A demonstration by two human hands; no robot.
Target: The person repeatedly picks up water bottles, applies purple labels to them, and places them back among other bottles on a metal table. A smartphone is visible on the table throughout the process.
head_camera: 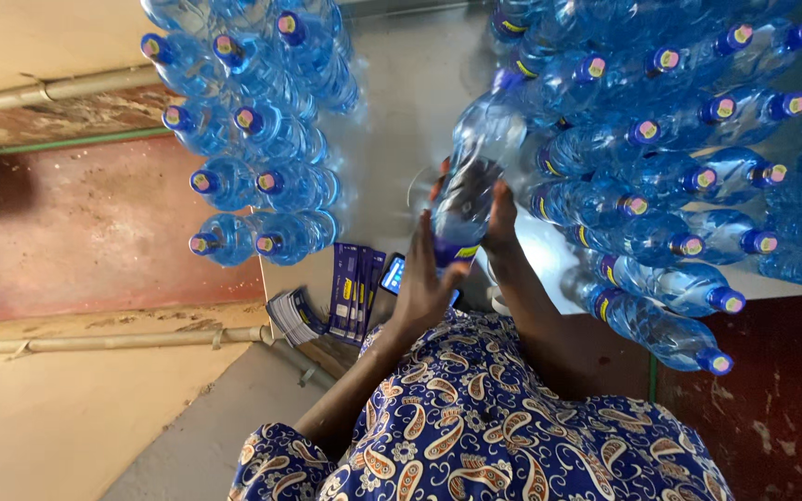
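Two hands, left hand (424,278) and right hand (498,218), fingers wrapped round a clear ribbed plastic bottle (469,186), grey tabletop (401,102).

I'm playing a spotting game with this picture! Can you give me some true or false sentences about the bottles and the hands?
1. Both hands hold one blue bottle. True: the left hand and the right hand are on its sides.
2. The bottles have red bodies. False: they are see-through blue, with blue caps.
3. A stack of blue labels lies on the table. True.
4. The person's sleeve is plain white. False: it is blue with a curly pattern.
5. All bottles sit in one group. False: there is a group of bottles on one side and a bigger pile on the other.
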